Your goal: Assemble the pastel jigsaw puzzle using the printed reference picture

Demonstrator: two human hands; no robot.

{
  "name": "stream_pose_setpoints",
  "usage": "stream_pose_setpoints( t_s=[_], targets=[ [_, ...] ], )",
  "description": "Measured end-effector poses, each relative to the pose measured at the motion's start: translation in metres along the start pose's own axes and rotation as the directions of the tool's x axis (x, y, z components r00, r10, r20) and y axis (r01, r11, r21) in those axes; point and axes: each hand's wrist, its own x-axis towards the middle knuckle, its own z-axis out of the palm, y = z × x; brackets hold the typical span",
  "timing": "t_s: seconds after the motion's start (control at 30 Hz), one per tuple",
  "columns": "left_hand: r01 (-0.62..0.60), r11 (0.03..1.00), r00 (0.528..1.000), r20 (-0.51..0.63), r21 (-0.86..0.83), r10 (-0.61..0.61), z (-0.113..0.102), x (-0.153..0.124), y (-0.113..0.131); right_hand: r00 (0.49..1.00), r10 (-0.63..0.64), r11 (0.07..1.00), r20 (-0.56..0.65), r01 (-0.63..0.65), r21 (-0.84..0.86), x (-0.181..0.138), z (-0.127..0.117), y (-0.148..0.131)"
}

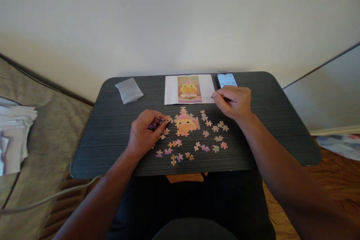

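Observation:
A partly joined puzzle [186, 123] of a yellow figure lies mid-table. Several loose pieces [197, 146] are scattered around and below it. My left hand [146, 132] rests left of the puzzle, fingers curled and pinched on a small dark puzzle piece [153, 125]. My right hand [234, 102] hovers at the upper right, fingers curled together near the corner of the reference picture [189, 89]; what it holds, if anything, is hidden. The picture shows the same yellow figure on a white sheet.
A phone [226, 80] with a lit screen lies behind my right hand. A clear plastic bag [129, 90] sits at the back left of the dark table [112, 135]. A couch with papers [14, 127] is left; a cable [56, 195] hangs below.

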Motion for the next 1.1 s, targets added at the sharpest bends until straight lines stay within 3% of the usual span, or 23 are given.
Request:
stream_pose_setpoints(
  t_s=[0.6, 0.8, 1.1],
  targets=[
    [-0.088, 0.995, 0.989, 0.112, -0.047, 0.092, 0.0029, -0.0002, -0.0022, 0.999, 0.014, 1.0, 0.047, -0.013, -0.018, -0.0004, 0.0008, -0.0029],
    [-0.129, 0.99, 0.982, 0.132, -0.056, 0.136, 0.0035, 0.0002, -0.0027, 0.994, -0.097, 0.995, 0.042, 0.095, 0.033, 0.0011, 0.004, -0.0043],
    [-0.121, 0.991, 0.978, 0.166, -0.05, 0.128, 0.0042, -0.0003, -0.0044, 0.995, -0.037, 0.999, 0.097, 0.038, -0.009, 0.0008, 0.0049, -0.0035]
  ],
)
